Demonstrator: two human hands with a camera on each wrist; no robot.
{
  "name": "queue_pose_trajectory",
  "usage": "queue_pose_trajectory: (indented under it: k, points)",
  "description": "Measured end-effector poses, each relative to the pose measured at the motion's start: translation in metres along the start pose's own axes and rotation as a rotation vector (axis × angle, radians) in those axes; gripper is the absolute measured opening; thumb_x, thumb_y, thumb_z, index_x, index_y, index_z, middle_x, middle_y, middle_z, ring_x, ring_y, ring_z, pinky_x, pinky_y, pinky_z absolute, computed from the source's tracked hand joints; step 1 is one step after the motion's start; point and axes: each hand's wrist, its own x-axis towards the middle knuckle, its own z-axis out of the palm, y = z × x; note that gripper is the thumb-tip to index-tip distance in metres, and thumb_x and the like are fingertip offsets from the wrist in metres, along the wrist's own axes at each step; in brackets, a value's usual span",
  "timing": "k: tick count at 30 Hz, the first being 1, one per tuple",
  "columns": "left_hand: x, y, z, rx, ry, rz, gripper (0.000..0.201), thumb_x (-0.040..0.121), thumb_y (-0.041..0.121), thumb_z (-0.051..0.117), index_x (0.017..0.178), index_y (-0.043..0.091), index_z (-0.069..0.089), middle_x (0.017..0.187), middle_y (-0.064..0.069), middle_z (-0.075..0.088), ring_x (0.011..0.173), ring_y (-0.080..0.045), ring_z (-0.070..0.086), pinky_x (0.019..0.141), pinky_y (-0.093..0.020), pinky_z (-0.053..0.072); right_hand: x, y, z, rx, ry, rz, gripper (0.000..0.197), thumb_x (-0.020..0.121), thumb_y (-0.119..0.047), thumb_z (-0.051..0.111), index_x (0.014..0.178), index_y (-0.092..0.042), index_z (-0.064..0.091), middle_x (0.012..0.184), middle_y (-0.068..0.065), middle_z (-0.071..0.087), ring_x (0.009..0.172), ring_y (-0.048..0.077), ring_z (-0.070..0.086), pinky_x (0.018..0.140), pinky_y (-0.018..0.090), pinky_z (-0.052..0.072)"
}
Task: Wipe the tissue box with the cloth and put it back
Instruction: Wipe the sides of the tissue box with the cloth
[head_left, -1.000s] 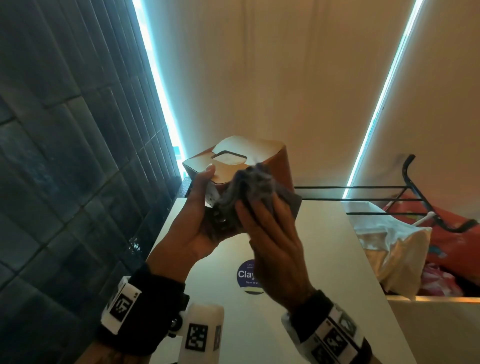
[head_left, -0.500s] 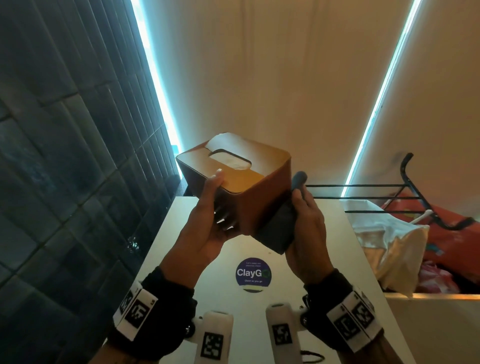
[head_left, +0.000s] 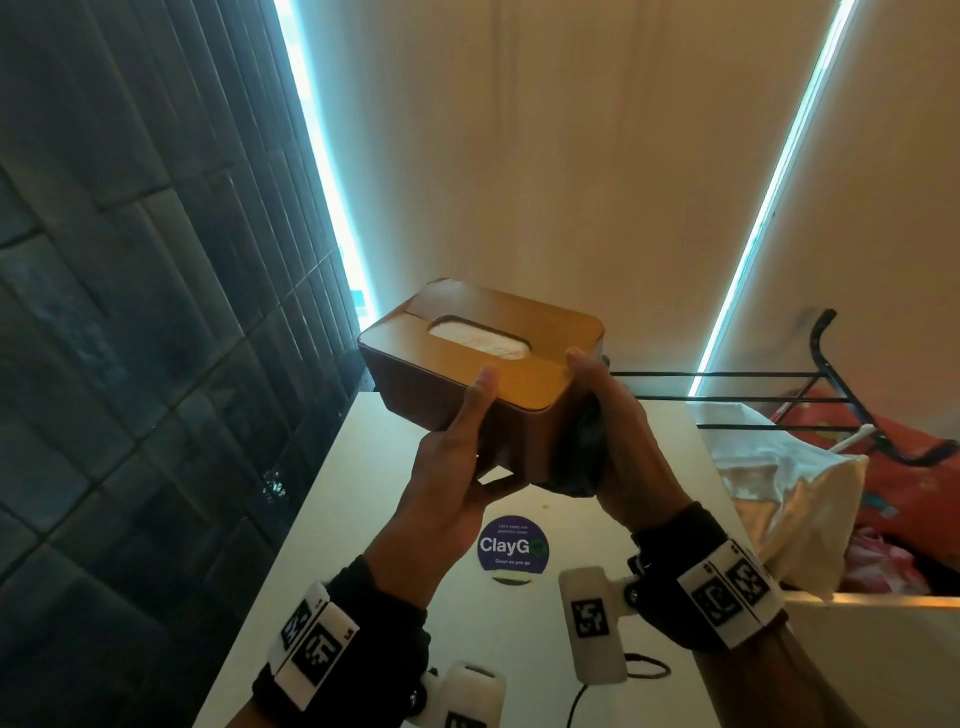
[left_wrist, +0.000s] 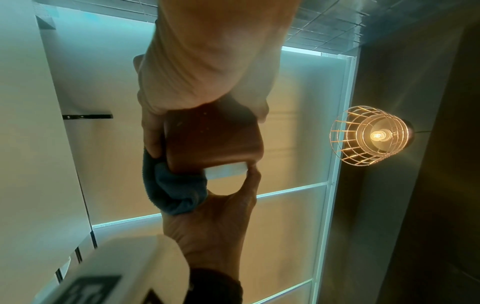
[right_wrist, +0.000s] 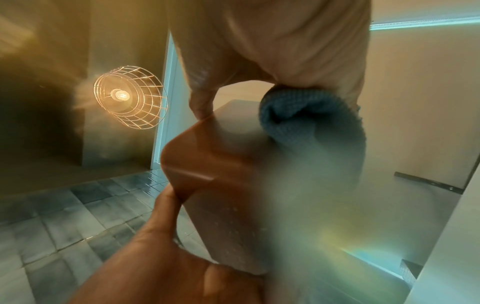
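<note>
Dark tiled wall (head_left: 130, 312) at far left, white counter (head_left: 332, 519) below, pale blinds behind with two bright strips of light. Two hands, one tissue box, one cloth. Left hand (head_left: 452, 483) curled round the near left corner of the tissue box (head_left: 478, 364), thumb lying up on the lid, fingers wrapped under the base. Held up off the counter between both hands, well above the one round ClayGo sticker (head_left: 511, 545). Brown, with a lighter lid and a single oval slot showing white tissue; long axis running from the hands away toward the upper left, lid facing up and tilted slightly toward the camera. Right hand (head_left: 618, 436) closed on the near right end, thumb tip on the lid edge, fingers pressing one bunched dark blue cloth (head_left: 576, 457) against the box's end wall. Right of that hand, a black wire rack (head_left: 831, 395) holding a pale bag (head_left: 789, 499) and red packaging. Seen from both wrists, one caged lamp (left_wrist: 371, 135), lit.
</note>
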Motion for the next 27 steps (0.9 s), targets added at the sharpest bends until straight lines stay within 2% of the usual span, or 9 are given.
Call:
queue_pose_trajectory:
  k: [3, 6, 9, 11, 13, 19, 23, 25, 27]
  points:
    - [0.001, -0.002, -0.007, -0.027, -0.039, -0.03, 0.089, 0.07, 0.06, 0.065, 0.149, 0.027, 0.041, 0.132, -0.008, 0.067, 0.115, -0.031, 0.067, 0.085, -0.053, 0.061, -0.002, -0.009, -0.005, -0.016, -0.032, 0.08, 0.055, 0.095, -0.058, 0.051, 0.146, -0.039, 0.043, 0.136, 0.004, 0.067, 0.121, 0.034, 0.067, 0.091, 0.056, 0.06]
    - [0.001, 0.002, -0.03, -0.16, -0.05, -0.064, 0.09, 0.07, 0.069, 0.061, 0.146, 0.025, 0.046, 0.131, -0.016, 0.068, 0.113, -0.039, 0.07, 0.086, -0.06, 0.059, -0.004, -0.026, -0.017, 0.005, -0.057, 0.166, 0.058, 0.101, -0.056, 0.036, 0.15, -0.026, 0.044, 0.133, 0.01, 0.069, 0.11, 0.031, 0.073, 0.077, 0.046, 0.064]
    - [0.004, 0.02, -0.067, -0.292, -0.087, -0.107, 0.1, 0.067, 0.082, 0.057, 0.144, 0.018, 0.05, 0.133, -0.024, 0.067, 0.115, -0.048, 0.067, 0.087, -0.064, 0.056, -0.005, -0.042, -0.032, 0.004, -0.089, 0.274, 0.057, 0.102, -0.056, 0.033, 0.141, -0.021, 0.055, 0.123, 0.014, 0.074, 0.101, 0.033, 0.076, 0.076, 0.051, 0.063]
    - [0.007, 0.036, -0.085, -0.24, -0.173, -0.164, 0.108, 0.062, 0.087, 0.053, 0.147, 0.02, 0.048, 0.138, -0.022, 0.064, 0.121, -0.048, 0.063, 0.091, -0.065, 0.055, -0.004, -0.048, -0.041, -0.02, -0.115, 0.34, 0.056, 0.1, -0.058, 0.035, 0.131, -0.02, 0.061, 0.115, 0.015, 0.077, 0.096, 0.033, 0.076, 0.076, 0.053, 0.063]
    - [0.009, 0.049, -0.091, -0.126, -0.232, -0.203, 0.109, 0.059, 0.088, 0.053, 0.148, 0.023, 0.048, 0.14, -0.019, 0.063, 0.122, -0.047, 0.062, 0.086, -0.061, 0.058, -0.002, -0.05, -0.046, -0.069, -0.121, 0.378, 0.056, 0.098, -0.061, 0.035, 0.125, -0.02, 0.063, 0.106, 0.014, 0.079, 0.091, 0.033, 0.077, 0.077, 0.051, 0.064]
    - [0.009, 0.063, -0.078, 0.097, -0.246, -0.207, 0.067, 0.084, 0.073, 0.04, 0.124, 0.026, 0.067, 0.115, -0.015, 0.077, 0.099, -0.037, 0.075, 0.069, -0.054, 0.064, 0.001, -0.05, -0.048, -0.139, -0.117, 0.408, 0.056, 0.095, -0.065, 0.034, 0.125, -0.023, 0.059, 0.102, 0.012, 0.08, 0.089, 0.032, 0.078, 0.074, 0.047, 0.065]
    - [0.006, 0.061, -0.073, 0.087, -0.252, -0.218, 0.057, 0.082, 0.065, 0.045, 0.115, 0.025, 0.07, 0.106, -0.013, 0.079, 0.089, -0.034, 0.077, 0.068, -0.053, 0.064, 0.0, -0.055, -0.051, -0.134, -0.132, 0.396, 0.065, 0.084, -0.072, 0.053, 0.129, -0.025, 0.055, 0.1, 0.011, 0.081, 0.086, 0.031, 0.079, 0.063, 0.042, 0.064]
    - [0.005, 0.057, -0.071, 0.058, -0.244, -0.2, 0.053, 0.084, 0.061, 0.047, 0.113, 0.024, 0.072, 0.104, -0.013, 0.079, 0.086, -0.033, 0.077, 0.068, -0.053, 0.063, -0.001, -0.059, -0.052, -0.095, -0.14, 0.407, 0.067, 0.084, -0.076, 0.042, 0.128, -0.027, 0.058, 0.102, 0.012, 0.08, 0.087, 0.032, 0.079, 0.062, 0.043, 0.064]
    - [0.004, 0.055, -0.067, 0.006, -0.239, -0.191, 0.052, 0.086, 0.061, 0.048, 0.109, 0.023, 0.077, 0.103, -0.015, 0.078, 0.085, -0.034, 0.076, 0.066, -0.053, 0.064, -0.004, -0.059, -0.053, -0.009, -0.097, 0.414, 0.063, 0.096, -0.067, 0.031, 0.131, -0.024, 0.06, 0.106, 0.014, 0.079, 0.089, 0.034, 0.078, 0.064, 0.046, 0.064]
